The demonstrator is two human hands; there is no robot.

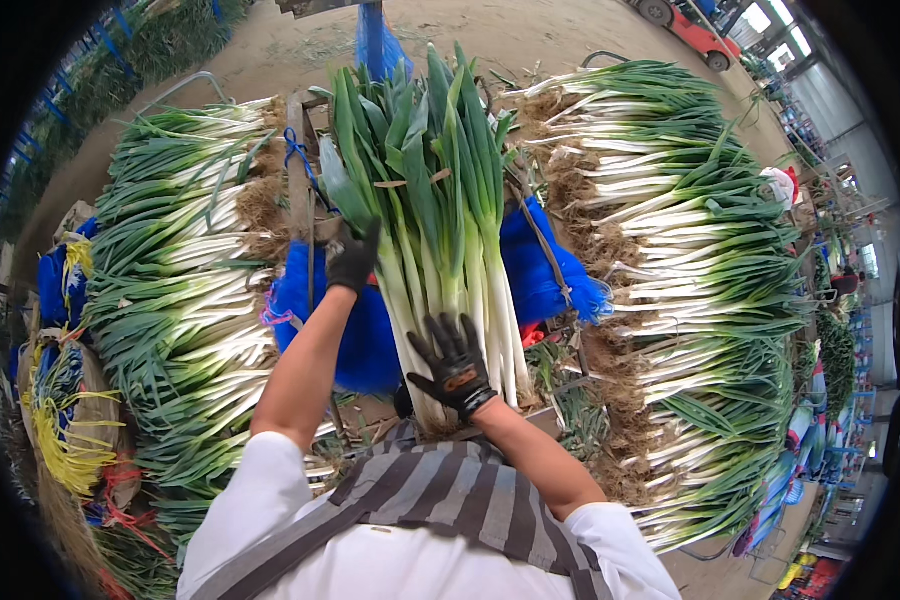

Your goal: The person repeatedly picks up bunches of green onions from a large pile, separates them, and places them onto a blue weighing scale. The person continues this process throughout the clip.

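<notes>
A bunch of long green onions (435, 225) lies before me on a wooden frame (298, 172). Its dark green leaves point away from me and its rooted white ends towards my body. My right hand (452, 367), in a black glove, rests palm down on the lower white stems with fingers spread. At the bunch's left edge, beside the lower leaves, is my black-gloved left hand (354, 259). Its fingers are blurred, so whether they grip anything is unclear. Blue netting (544, 259) shows on both sides of the bunch.
A long pile of green onions (187, 300) flanks me on the left, another pile (705, 300) on the right, roots facing inward. Yellow ties (71, 442) hang at far left. A blue post (375, 41) stands ahead, and a red vehicle (694, 34) is at back right.
</notes>
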